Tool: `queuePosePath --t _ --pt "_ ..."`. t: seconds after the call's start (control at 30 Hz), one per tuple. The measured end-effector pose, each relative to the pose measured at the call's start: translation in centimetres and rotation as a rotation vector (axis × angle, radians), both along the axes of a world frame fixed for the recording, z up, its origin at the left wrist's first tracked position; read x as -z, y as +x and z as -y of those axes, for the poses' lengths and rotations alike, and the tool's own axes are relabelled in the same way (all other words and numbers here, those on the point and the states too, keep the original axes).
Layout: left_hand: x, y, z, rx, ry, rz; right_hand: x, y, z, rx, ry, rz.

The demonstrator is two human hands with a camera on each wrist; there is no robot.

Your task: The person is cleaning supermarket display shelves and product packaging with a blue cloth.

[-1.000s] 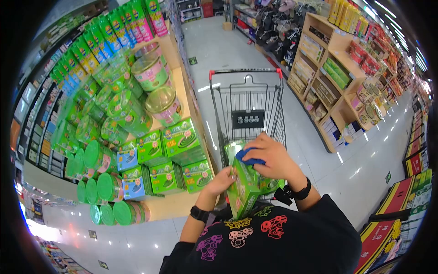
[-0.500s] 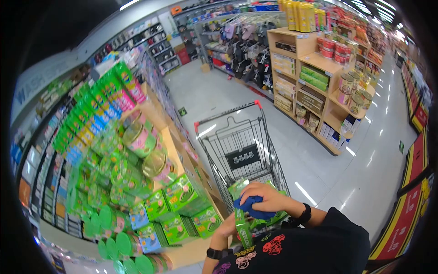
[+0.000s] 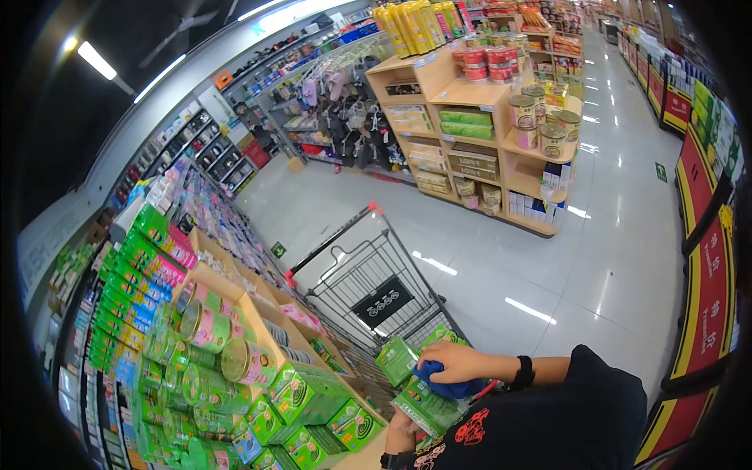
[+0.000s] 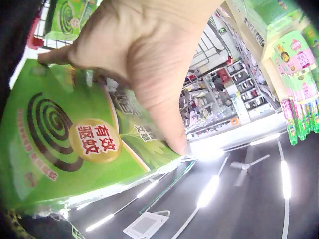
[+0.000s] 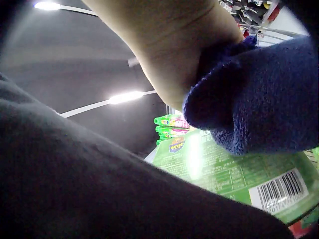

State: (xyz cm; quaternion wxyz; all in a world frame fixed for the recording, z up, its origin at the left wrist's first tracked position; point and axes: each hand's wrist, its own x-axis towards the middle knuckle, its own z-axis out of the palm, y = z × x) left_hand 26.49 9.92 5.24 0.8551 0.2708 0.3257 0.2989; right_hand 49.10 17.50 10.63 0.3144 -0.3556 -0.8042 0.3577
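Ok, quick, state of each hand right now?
Left hand: holding a green box.
Right hand: holding a blue cloth.

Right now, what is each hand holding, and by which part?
Left hand: green box, gripped by one side. Right hand: blue cloth, clutched from above; it's bunched, so which part is unclear.

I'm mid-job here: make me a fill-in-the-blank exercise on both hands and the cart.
1. The green rectangular cardboard box with a dark printed spiral is held by the person's ____.
2. The bunched blue fabric cloth is held by the person's ____.
3. The black wire shopping cart has corner caps coloured ____.

Missing words: left hand; right hand; red.
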Motion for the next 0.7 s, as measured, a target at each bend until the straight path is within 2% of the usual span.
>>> queuePosePath --t 0.2,0.27,0.33,0.4,0.47,0.53,0.57,0.6,0.7 --pt "-0.5 4.3 -0.5 -0.198 -0.112 0.263 4.4 3.9 1.1 0.140 -0.175 0.151" --pt "-0.6 5.1 -0.8 -0.236 -0.115 0.311 6.8 5.7 0.6 0.233 -0.448 0.033" --pt "-1.0 5.7 -0.9 -0.254 -0.118 0.335 6.4 6.8 1.0 0.349 -0.720 -0.145" --pt "-1.4 6.3 -1.1 -0.247 -0.113 0.302 8.3 7.7 1.0 0.216 -1.042 -0.371" --pt "-1.9 6.7 -1.9 -0.187 -0.082 0.150 9.6 8.5 1.2 0.078 -1.319 -0.527" --pt "-2.8 7.1 -2.5 -0.112 -0.054 -0.050 9.6 8.9 1.7 -0.005 -1.307 -0.536" --pt "-3.5 7.3 -2.6 -0.082 -0.005 -0.083 9.6 9.2 2.0 -0.042 -1.303 -0.540" --pt "-5.3 7.9 -2.6 -0.046 0.043 -0.113 7.0 9.8 2.5 -0.054 -1.306 -0.504" --pt "-5.2 8.0 -3.7 0.049 0.119 -0.082 8.3 10.7 2.2 -0.209 -1.192 -0.339"
